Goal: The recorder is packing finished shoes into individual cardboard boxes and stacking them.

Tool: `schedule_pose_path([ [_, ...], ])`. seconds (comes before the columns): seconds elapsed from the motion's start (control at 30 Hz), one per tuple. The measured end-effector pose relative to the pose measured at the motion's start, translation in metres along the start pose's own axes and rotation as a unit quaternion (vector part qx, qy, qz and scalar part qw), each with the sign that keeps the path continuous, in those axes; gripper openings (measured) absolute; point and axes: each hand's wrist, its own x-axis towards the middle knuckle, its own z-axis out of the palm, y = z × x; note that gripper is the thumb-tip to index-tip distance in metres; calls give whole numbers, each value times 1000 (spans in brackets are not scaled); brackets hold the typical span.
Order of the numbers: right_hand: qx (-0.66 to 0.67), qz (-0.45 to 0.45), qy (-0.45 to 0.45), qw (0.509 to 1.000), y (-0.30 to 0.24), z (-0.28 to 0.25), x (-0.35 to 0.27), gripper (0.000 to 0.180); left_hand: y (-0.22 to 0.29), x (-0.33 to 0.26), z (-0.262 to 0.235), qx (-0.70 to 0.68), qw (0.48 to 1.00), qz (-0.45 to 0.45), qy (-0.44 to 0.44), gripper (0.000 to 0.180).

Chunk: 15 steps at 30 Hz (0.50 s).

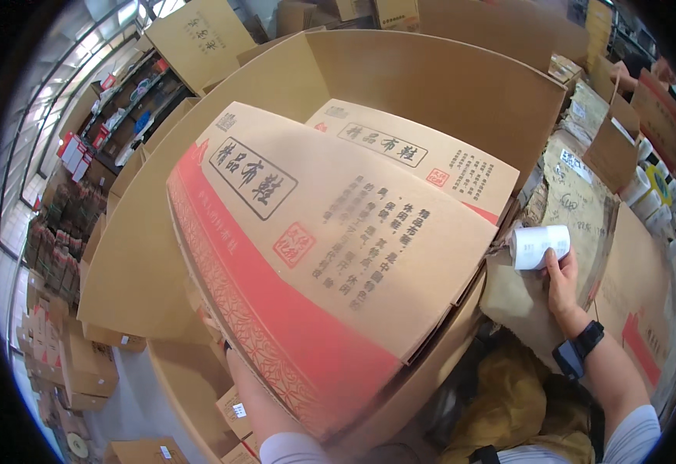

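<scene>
A large brown cardboard carton (314, 216) with a red patterned band and dark printing lies tilted in front of me. My left hand (212, 328) grips its left side from below; the carton covers most of that hand. A similar carton (423, 151) lies behind it, partly overlapped. Both sit within the tall walls of a big open cardboard box (431, 66). To the right, my right hand (561, 282) is closed on a roll of white labels (537, 246), thumb pressed against its face. A dark watch is on that wrist.
Beside the big box, worn sheets of cardboard (581, 201) are stacked under the label roll. White and yellow tape rolls (647, 193) stand at the far right, near another person's hand (624, 77). Shelves (133, 104) and bundled flat cartons line the left. Small boxes (235, 411) lie below.
</scene>
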Motion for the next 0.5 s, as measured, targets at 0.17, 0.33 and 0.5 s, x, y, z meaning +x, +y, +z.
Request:
schedule_pose_path([
  [0.17,9,-12,-7,1000,2,1,4,28,-4,-2,-2,-10,1000,-1,2,50],
  [0.33,-7,-7,-11,1000,2,-3,3,27,0,-1,6,-1,1000,9,-5,49],
  [0.5,-1,-15,-5,1000,4,3,1,28,2,-7,4,37,999,24,-7,50],
])
